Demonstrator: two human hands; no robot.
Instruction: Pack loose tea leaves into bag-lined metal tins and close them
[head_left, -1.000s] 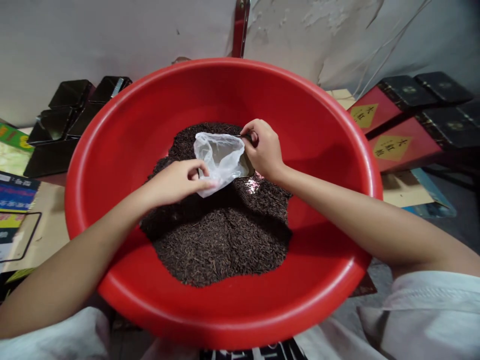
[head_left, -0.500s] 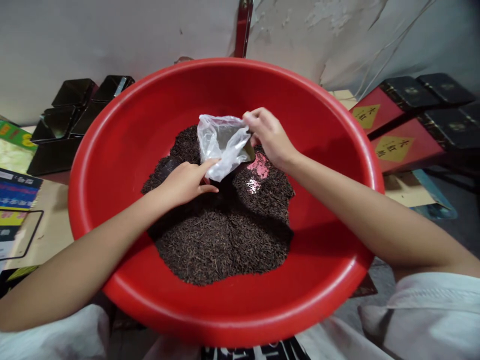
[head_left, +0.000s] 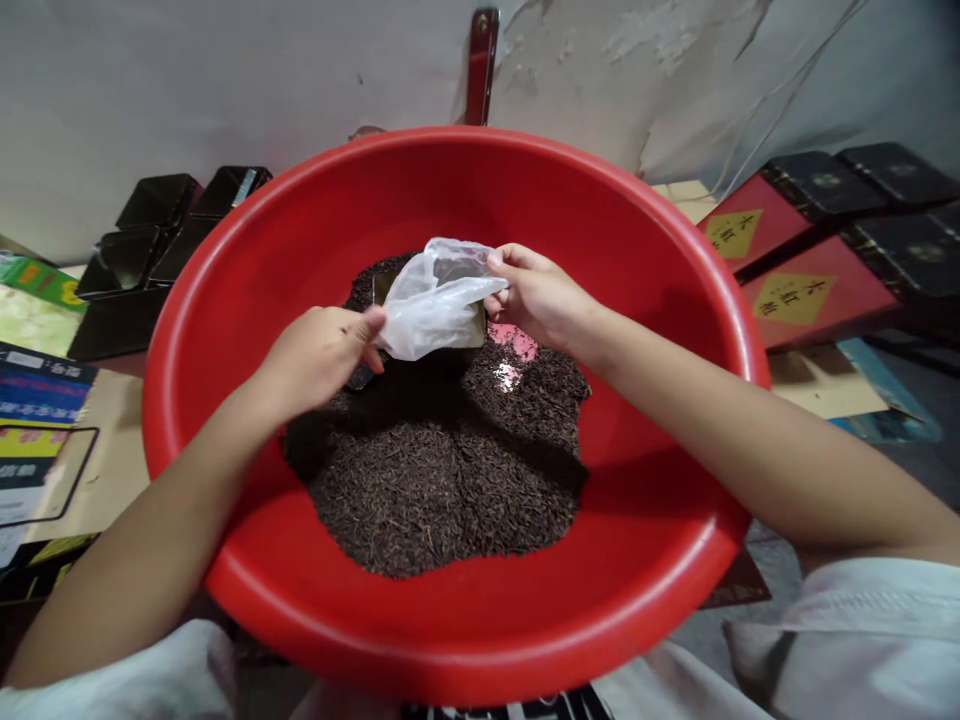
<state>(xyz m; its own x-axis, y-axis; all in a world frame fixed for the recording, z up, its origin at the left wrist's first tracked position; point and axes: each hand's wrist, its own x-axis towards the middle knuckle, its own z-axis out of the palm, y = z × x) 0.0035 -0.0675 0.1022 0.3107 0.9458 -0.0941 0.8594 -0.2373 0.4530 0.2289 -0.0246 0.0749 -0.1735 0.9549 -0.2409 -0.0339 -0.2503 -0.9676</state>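
Between my two hands a thin clear plastic bag [head_left: 431, 315] is stretched wide at its mouth. My left hand [head_left: 319, 355] pinches its left edge between thumb and fingers. The right edge is gripped by my right hand [head_left: 536, 295]. Behind and below the bag shows part of a dark tin [head_left: 384, 287], mostly hidden by the plastic. Dark, loose tea leaves [head_left: 435, 480] lie heaped under them in a big red basin [head_left: 652, 480]. A pink and silvery item [head_left: 514, 345] lies on the leaves near my right hand.
Dark open tins [head_left: 124, 260] are grouped left of the basin. On the right lie red tins with black lids [head_left: 817, 285] and yellow labels. Printed packaging [head_left: 45, 400] sits at the left edge. A peeling wall [head_left: 262, 70] stands behind, with a dark red upright bar [head_left: 481, 65].
My left hand has moved left and slightly up, pulling the bag's mouth wider across the tin. My right hand has shifted slightly down, still holding the edge.
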